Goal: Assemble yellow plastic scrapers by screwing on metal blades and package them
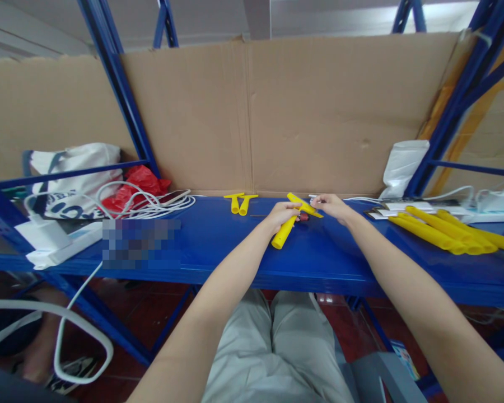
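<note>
My left hand (284, 214) is wrapped round a yellow T-shaped plastic tool (282, 234), whose tubular handle points down toward me. Its flat crosspiece slants between my two hands. At the right end of that crosspiece, my right hand (331, 207) has its fingers pinched together; a small pale thing shows by the fingertips, too small to name. Behind and under the held tool lies what looks like a screwdriver with a dark red handle (303, 216), its thin shaft reaching left. Two more yellow T-shaped tools (243, 206) rest near the back edge of the blue table (218, 246).
Several yellow tubes (449, 235) lie at the right beside a white power strip (495, 208). At the left are coiled white cables (151, 206), a red plastic bag (136, 184), a white cloth bag (84, 168) and a charger (46, 232). A cardboard wall (311, 112) closes the back.
</note>
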A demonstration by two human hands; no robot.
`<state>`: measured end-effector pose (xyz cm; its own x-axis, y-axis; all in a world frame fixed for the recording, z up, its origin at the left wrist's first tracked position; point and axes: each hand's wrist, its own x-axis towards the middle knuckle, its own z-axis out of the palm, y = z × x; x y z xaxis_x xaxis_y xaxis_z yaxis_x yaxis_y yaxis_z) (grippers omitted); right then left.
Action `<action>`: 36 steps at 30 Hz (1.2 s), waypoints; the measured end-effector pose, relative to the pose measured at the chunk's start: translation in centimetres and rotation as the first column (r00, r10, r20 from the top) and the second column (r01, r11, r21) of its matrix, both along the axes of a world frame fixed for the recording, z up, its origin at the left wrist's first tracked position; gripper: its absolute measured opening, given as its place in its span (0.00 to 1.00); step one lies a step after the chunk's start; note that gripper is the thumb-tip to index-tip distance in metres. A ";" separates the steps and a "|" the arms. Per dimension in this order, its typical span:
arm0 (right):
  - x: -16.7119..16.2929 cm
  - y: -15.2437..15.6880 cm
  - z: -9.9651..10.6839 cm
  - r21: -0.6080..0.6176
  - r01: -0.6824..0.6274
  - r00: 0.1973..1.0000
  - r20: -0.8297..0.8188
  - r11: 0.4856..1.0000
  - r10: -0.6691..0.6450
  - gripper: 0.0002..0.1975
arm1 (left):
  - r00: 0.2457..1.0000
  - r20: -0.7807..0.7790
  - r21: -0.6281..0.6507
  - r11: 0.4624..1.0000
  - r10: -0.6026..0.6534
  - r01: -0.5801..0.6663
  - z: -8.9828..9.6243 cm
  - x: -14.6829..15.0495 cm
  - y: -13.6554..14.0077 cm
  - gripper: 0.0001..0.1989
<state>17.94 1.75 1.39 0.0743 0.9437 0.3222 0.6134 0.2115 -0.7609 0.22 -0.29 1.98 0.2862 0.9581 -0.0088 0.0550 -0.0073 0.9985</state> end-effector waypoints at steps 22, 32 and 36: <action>-1.7 -0.9 0.5 -0.093 0.012 0.997 -0.079 0.996 -0.020 0.02 | 0.999 0.035 0.077 0.997 -0.025 0.022 -0.5 0.1 0.4 0.19; -1.3 -1.1 0.5 -0.141 -0.056 0.965 -0.263 0.989 0.017 0.17 | 0.995 -0.099 0.180 0.984 0.025 -0.007 -0.3 0.2 0.6 0.21; -1.3 -1.1 0.7 -0.123 -0.065 0.945 -0.326 0.990 0.021 0.15 | 0.897 -0.433 0.456 0.880 0.087 0.135 -1.0 -0.3 1.0 0.25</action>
<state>16.66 0.62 2.07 0.1123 0.9804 0.1619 0.3224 0.1182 -0.9392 -0.08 0.71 1.02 0.3823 0.8719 0.3058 0.4687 -0.4682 0.7491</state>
